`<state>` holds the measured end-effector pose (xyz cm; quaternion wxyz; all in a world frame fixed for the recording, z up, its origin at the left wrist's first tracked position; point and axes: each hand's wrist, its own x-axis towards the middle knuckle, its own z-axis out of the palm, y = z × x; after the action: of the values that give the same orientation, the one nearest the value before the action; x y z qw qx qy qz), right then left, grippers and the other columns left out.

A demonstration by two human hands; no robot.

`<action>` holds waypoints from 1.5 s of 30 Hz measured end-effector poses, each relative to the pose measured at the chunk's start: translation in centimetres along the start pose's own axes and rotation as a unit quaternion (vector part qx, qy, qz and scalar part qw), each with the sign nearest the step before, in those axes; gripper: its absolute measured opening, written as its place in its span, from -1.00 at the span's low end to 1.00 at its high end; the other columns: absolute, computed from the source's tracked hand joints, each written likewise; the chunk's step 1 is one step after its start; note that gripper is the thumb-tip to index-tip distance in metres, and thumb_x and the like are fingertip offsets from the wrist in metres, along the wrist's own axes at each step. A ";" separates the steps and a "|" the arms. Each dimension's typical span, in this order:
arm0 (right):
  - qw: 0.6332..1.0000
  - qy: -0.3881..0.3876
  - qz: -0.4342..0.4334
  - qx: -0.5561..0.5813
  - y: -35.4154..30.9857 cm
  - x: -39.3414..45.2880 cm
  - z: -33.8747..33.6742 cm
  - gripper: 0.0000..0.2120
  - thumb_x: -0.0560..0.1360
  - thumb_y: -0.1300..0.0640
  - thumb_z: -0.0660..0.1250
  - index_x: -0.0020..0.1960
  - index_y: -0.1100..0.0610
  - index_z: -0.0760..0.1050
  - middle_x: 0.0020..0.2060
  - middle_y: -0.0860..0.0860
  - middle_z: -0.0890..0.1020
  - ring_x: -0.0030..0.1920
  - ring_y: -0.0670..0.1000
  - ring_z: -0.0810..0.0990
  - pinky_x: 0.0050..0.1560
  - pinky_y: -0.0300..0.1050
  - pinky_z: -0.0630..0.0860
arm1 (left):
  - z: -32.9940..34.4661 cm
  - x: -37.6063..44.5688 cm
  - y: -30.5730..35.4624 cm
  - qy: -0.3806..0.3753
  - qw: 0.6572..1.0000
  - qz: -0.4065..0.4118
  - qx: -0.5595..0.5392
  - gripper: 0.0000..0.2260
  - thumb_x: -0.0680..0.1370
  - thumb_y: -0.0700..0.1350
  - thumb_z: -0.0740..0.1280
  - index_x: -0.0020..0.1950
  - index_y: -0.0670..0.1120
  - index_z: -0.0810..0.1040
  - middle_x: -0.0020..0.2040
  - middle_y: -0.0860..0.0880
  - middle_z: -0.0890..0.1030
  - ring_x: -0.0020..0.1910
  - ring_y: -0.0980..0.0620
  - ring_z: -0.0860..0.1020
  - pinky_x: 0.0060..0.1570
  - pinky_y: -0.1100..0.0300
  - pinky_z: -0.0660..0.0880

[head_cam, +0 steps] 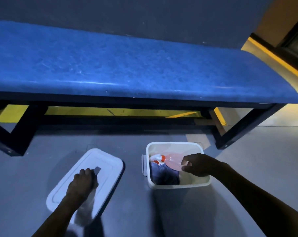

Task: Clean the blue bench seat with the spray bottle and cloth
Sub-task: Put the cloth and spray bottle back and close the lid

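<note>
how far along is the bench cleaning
Barely begun. Done: the lid is off the white bin, on the floor under the left hand. In hand: the right hand reaches the spray bottle inside, beside the dark cloth. Left: spraying and wiping the blue bench seat.

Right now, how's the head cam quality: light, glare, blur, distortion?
Head view: dim and blue-tinted overall; a pale glare streak along the front of the bench seat; the left hand and lid are motion-smeared; the right hand is dark and underexposed over the spray bottle; wide-angle bowing bends the bench's edges.
</note>
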<state>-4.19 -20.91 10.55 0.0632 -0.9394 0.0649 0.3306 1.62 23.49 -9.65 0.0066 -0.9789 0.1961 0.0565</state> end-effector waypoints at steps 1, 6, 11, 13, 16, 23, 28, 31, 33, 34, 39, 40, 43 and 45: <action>1.000 0.006 -0.012 0.018 -0.3 0.0 -0.1 -0.61 0.63 -0.12 0.23 0.36 0.05 0.50 0.34 0.03 0.57 0.30 0.07 0.54 0.30 -0.09 0.42 | -1.8 0.7 0.3 0.063 0.998 0.024 0.013 -0.57 0.71 -0.07 0.08 -0.19 -0.26 0.58 -0.33 -0.23 0.45 -0.46 -0.22 0.48 -0.62 0.05 0.37; 0.937 0.030 -0.052 0.344 -1.6 -1.2 -2.2 -0.65 0.61 -0.15 0.28 0.28 0.03 0.54 0.16 0.02 0.67 0.14 0.09 0.66 -0.03 -0.28 0.51 | -17.0 5.1 5.7 0.142 0.983 0.112 0.011 -0.70 0.54 0.02 0.13 -0.03 -0.16 0.54 -0.16 -0.19 0.51 -0.22 -0.27 0.54 -0.45 -0.01 0.42; 0.756 0.041 -0.085 0.647 -1.0 -2.2 -4.8 -0.61 0.63 -0.14 0.25 0.36 0.03 0.50 0.24 0.02 0.67 0.23 0.01 0.65 0.25 0.00 0.58 | -24.5 7.4 12.6 0.179 0.958 0.220 -0.028 -0.66 0.52 0.03 0.26 0.17 -0.14 0.56 0.00 -0.18 0.54 -0.05 -0.26 0.56 -0.27 -0.09 0.55; 0.704 0.086 -0.082 0.700 -0.2 -2.7 -5.3 -0.67 0.65 -0.02 0.28 0.34 0.10 0.51 0.20 0.07 0.69 0.15 0.04 0.69 0.16 -0.01 0.63 | -24.7 8.2 16.2 0.179 0.950 0.253 -0.037 -0.59 0.53 0.06 0.14 0.21 -0.13 0.57 0.03 -0.18 0.56 -0.03 -0.26 0.58 -0.26 -0.11 0.55; 0.710 0.165 -0.022 0.684 2.2 -2.6 -4.9 -0.70 0.63 0.07 0.32 0.33 0.12 0.50 0.15 0.11 0.70 0.06 0.07 0.71 0.00 -0.04 0.67 | -22.9 8.7 20.3 0.148 0.951 0.258 -0.089 -0.55 0.60 0.13 0.09 0.37 -0.01 0.52 0.20 -0.09 0.55 0.17 -0.19 0.54 0.00 -0.10 0.51; 0.793 0.209 0.084 0.566 10.6 -1.4 1.6 -0.74 0.66 -0.01 0.25 0.29 0.05 0.47 0.13 0.08 0.63 0.05 0.04 0.65 -0.05 -0.13 0.64 | -13.1 7.7 18.9 0.023 0.842 -0.113 -0.527 -0.45 0.68 -0.04 0.30 0.64 -0.09 0.22 0.59 -0.21 0.34 0.55 -0.19 0.33 0.52 -0.10 0.30; 0.808 0.219 0.114 0.534 11.4 0.9 2.8 -0.69 0.66 -0.02 0.22 0.33 0.11 0.43 0.17 0.06 0.57 0.05 0.02 0.58 0.05 -0.07 0.50 | -9.1 5.6 19.6 -0.127 0.672 -0.276 -0.675 -0.40 0.67 0.01 0.32 0.66 -0.07 0.18 0.51 -0.23 0.45 0.36 -0.20 0.53 0.29 -0.07 0.50; 0.836 0.215 0.102 0.494 10.7 2.0 4.5 -0.67 0.67 -0.03 0.20 0.34 0.12 0.40 0.19 0.06 0.56 0.13 0.06 0.56 0.11 -0.07 0.45 | -8.7 5.4 20.5 -0.135 0.627 -0.289 -0.710 -0.54 0.69 -0.04 0.31 0.56 -0.13 0.35 0.36 -0.22 0.60 0.02 -0.07 0.64 -0.09 0.10 0.57; 0.847 0.222 0.104 0.471 10.7 2.8 5.8 -0.59 0.66 -0.07 0.21 0.42 0.12 0.37 0.27 0.07 0.55 0.25 0.12 0.55 0.20 -0.06 0.44 | -8.9 5.4 21.0 -0.126 0.616 -0.293 -0.720 -0.60 0.69 -0.06 0.31 0.50 -0.15 0.42 0.27 -0.19 0.64 -0.08 0.00 0.65 -0.23 0.14 0.55; 0.852 0.225 0.113 0.459 10.7 3.1 6.2 -0.54 0.65 -0.09 0.22 0.46 0.10 0.33 0.33 0.06 0.53 0.31 0.14 0.52 0.27 -0.03 0.44 | -9.0 5.4 21.2 -0.119 0.615 -0.297 -0.721 -0.60 0.69 -0.08 0.31 0.51 -0.15 0.41 0.24 -0.18 0.63 -0.09 0.01 0.64 -0.24 0.13 0.54; 0.882 0.228 0.133 0.389 10.8 4.1 7.5 -0.46 0.67 -0.10 0.16 0.57 0.07 0.18 0.51 0.06 0.40 0.44 0.19 0.44 0.45 0.06 0.33 | -8.2 5.5 20.6 -0.106 0.631 -0.300 -0.708 -0.55 0.70 -0.24 0.26 0.59 -0.13 0.29 0.17 -0.27 0.59 -0.17 -0.07 0.59 -0.20 0.06 0.57; 0.881 0.222 0.138 0.394 10.7 4.2 7.6 -0.47 0.67 -0.10 0.14 0.58 0.06 0.16 0.51 0.07 0.40 0.45 0.18 0.44 0.46 0.07 0.32 | -8.1 5.5 20.6 -0.105 0.642 -0.295 -0.700 -0.55 0.71 -0.25 0.24 0.60 -0.14 0.29 0.13 -0.27 0.61 -0.19 -0.08 0.58 -0.20 0.05 0.58; 0.872 0.212 0.135 0.421 10.6 5.0 8.4 -0.49 0.67 -0.11 0.09 0.57 0.01 0.16 0.50 0.06 0.41 0.43 0.16 0.44 0.48 0.11 0.32 | -7.8 5.6 20.7 -0.102 0.651 -0.294 -0.693 -0.59 0.71 -0.26 0.23 0.57 -0.15 0.32 0.10 -0.26 0.62 -0.20 -0.09 0.58 -0.22 0.06 0.57; 0.865 0.206 0.127 0.439 10.4 5.4 8.9 -0.51 0.67 -0.11 0.08 0.56 -0.01 0.17 0.48 0.02 0.41 0.42 0.13 0.44 0.46 0.11 0.32 | -7.7 5.5 20.7 -0.103 0.650 -0.290 -0.695 -0.61 0.71 -0.25 0.23 0.55 -0.16 0.36 0.09 -0.24 0.63 -0.22 -0.08 0.59 -0.23 0.06 0.57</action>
<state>-7.22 -30.13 -0.52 0.4116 -0.8449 0.3339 0.0723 -0.42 2.01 -2.41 -0.6396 -0.6917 -0.1962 0.2720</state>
